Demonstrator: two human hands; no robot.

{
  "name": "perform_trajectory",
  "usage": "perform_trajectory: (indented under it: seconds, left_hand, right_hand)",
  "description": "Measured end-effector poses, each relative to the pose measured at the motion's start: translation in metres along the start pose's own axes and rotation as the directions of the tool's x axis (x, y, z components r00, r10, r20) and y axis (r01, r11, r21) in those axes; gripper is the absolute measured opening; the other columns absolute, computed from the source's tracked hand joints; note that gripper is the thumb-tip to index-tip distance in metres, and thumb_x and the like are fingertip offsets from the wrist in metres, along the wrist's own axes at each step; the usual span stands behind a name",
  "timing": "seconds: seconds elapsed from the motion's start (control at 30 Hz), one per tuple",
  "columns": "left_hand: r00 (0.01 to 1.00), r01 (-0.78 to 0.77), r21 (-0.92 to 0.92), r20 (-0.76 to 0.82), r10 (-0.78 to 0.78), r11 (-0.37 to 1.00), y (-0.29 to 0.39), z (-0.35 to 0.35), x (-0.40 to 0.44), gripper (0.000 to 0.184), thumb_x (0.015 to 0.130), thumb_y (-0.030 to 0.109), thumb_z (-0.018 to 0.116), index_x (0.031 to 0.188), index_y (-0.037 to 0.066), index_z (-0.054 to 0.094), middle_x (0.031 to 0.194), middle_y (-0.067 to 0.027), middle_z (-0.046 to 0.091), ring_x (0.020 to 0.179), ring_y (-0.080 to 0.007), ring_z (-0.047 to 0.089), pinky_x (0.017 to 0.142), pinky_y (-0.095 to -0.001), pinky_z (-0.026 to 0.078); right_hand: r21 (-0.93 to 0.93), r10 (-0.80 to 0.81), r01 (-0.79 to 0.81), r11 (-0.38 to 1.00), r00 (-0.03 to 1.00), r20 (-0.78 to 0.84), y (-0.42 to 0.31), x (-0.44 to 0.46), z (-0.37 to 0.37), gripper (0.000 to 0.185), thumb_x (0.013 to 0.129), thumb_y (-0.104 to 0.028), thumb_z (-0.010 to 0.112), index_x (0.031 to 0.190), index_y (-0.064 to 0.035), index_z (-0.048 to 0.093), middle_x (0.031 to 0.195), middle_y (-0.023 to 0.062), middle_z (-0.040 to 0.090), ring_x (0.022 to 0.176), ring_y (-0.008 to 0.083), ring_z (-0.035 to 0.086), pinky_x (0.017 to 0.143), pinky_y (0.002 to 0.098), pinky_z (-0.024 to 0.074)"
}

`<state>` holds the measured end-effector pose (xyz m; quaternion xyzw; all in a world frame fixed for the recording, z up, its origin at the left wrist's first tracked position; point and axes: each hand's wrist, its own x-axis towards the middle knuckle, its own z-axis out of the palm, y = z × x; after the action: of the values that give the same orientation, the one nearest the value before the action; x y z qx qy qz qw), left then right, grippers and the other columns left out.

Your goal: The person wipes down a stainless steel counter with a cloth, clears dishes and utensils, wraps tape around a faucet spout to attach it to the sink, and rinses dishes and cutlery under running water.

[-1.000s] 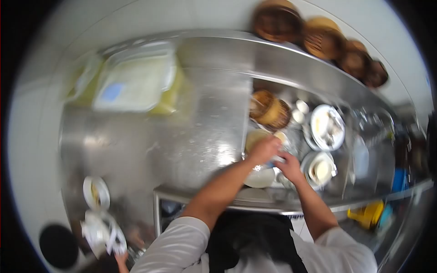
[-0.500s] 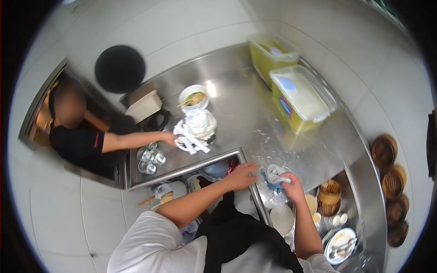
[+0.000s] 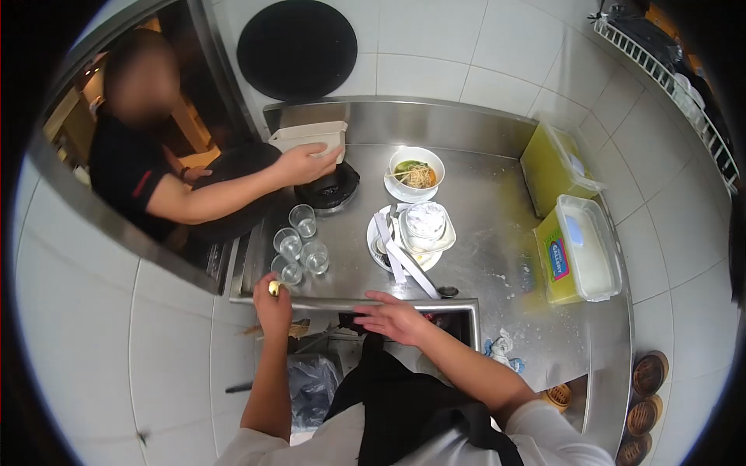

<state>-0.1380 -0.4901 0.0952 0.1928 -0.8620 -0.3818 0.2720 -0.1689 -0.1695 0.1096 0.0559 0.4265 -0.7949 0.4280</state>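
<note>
My left hand [image 3: 273, 309] is closed at the counter's front left edge, with a small yellow thing [image 3: 274, 288] showing at its fingers; its kind is unclear. Right beside those fingers stands a clear glass [image 3: 287, 270], in a cluster with several other glasses [image 3: 314, 257]. My right hand [image 3: 391, 319] is open, palm turned up and fingers spread, over the front rim of the counter. Beyond it is a plate [image 3: 374, 247] stacked with a white dish [image 3: 447, 238], cutlery and white paper strips [image 3: 398, 260]. A crumpled cloth [image 3: 503, 349] lies to the right.
A co-worker's hand [image 3: 311, 165] touches a beige container [image 3: 334, 132] beside a black round dish [image 3: 330, 186]. A noodle bowl [image 3: 437, 159] stands at the back. Yellow-green tubs [image 3: 556, 272] line the right side. A bag-lined bin [image 3: 315, 388] is below; bamboo steamers [image 3: 650, 374] are far right.
My left hand has moved left to the glasses. My right hand has let go of the cloth and moved left. The co-worker's hand has gone from the plate to the beige container.
</note>
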Motion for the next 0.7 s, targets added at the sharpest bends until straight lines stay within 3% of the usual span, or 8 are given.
perform_trajectory:
  seconds: [0.07,0.1,0.17,0.2,0.37,0.43,0.6,0.7]
  left_hand:
    - [0.983,-0.166,0.223,0.119,0.142,0.961,0.001,0.021,0.035,0.056,0.089,0.015,0.073,0.141,0.003,0.057,0.131,-0.0225,0.062,0.123,-0.0418,0.056,0.106,-0.0508,0.044]
    - [0.979,-0.172,0.218,0.147,0.142,0.961,-0.001,0.035,0.049,0.056,0.089,0.015,0.073,0.141,0.003,0.057,0.131,-0.0225,0.062,0.123,-0.0418,0.056,0.106,-0.0508,0.044]
    - [0.949,-0.239,0.302,0.276,0.156,0.923,-0.001,0.060,0.067,0.074,0.088,0.025,0.077,0.152,0.005,0.045,0.133,-0.0241,0.060,0.127,-0.0446,0.053,0.109,-0.0545,0.042]
    - [0.938,-0.212,0.324,0.331,0.099,0.922,0.000,0.068,0.074,0.084,0.087,0.032,0.079,0.156,0.004,0.040,0.137,-0.0266,0.056,0.128,-0.0471,0.051,0.111,-0.0548,0.041]
    - [0.950,-0.109,0.389,0.310,-0.019,0.915,0.003,0.089,0.100,0.088,0.089,0.034,0.078,0.159,0.004,0.035,0.146,-0.0312,0.043,0.131,-0.0513,0.048,0.109,-0.0580,0.042]
    - [0.956,-0.096,0.370,0.294,-0.018,0.924,0.002,0.089,0.105,0.088,0.089,0.035,0.078,0.159,0.004,0.035,0.148,-0.0322,0.039,0.131,-0.0526,0.047,0.109,-0.0588,0.042]
    - [0.892,-0.013,0.346,0.428,-0.145,0.938,0.018,0.075,0.110,0.087,0.088,0.032,0.079,0.158,0.002,0.036,0.145,-0.0317,0.037,0.132,-0.0514,0.047,0.111,-0.0553,0.044]
    - [0.897,0.014,0.356,0.409,-0.169,0.934,0.018,0.066,0.105,0.085,0.089,0.030,0.079,0.156,0.000,0.037,0.146,-0.0298,0.038,0.129,-0.0522,0.050,0.110,-0.0530,0.046]
  right_hand:
    - [0.421,0.118,-0.084,0.903,0.992,-0.055,0.006,0.074,-0.005,0.022,0.100,-0.009,0.054,0.121,-0.0031,0.056,0.145,0.0243,0.058,0.129,0.0360,0.062,0.106,0.0433,0.0522]
    - [0.440,0.119,-0.075,0.895,0.990,-0.074,0.008,0.104,-0.010,0.022,0.100,-0.009,0.054,0.121,-0.0031,0.056,0.145,0.0243,0.058,0.129,0.0360,0.062,0.106,0.0433,0.0522]
    - [0.580,0.158,0.052,0.813,0.939,-0.305,0.013,0.148,-0.023,0.012,0.096,-0.011,0.056,0.106,-0.0040,0.055,0.134,0.0217,0.060,0.124,0.0371,0.063,0.105,0.0431,0.0525]
    - [0.627,0.171,0.077,0.775,0.930,-0.325,0.017,0.162,-0.030,0.013,0.093,-0.011,0.059,0.104,-0.0027,0.057,0.119,0.0174,0.063,0.114,0.0361,0.066,0.101,0.0426,0.0543]
    - [0.654,0.004,0.355,0.668,0.877,-0.480,0.011,0.197,-0.060,0.014,0.092,-0.005,0.062,0.104,-0.0013,0.057,0.107,0.0165,0.067,0.107,0.0348,0.069,0.095,0.0415,0.0579]
    - [0.698,0.027,0.465,0.545,0.822,-0.569,0.009,0.200,-0.068,0.026,0.090,-0.002,0.064,0.113,0.0035,0.055,0.116,0.0238,0.064,0.112,0.0392,0.068,0.106,0.0458,0.0570]
    - [0.721,0.077,0.519,0.460,0.785,-0.614,0.004,0.191,-0.101,0.041,0.088,-0.007,0.058,0.125,0.0098,0.054,0.118,0.0276,0.065,0.107,0.0406,0.070,0.096,0.0459,0.0627]
    - [0.629,0.018,0.613,0.478,0.709,-0.705,-0.012,0.164,-0.117,0.037,0.087,-0.008,0.058,0.121,0.0088,0.056,0.118,0.0282,0.065,0.105,0.0410,0.070,0.094,0.0474,0.0630]
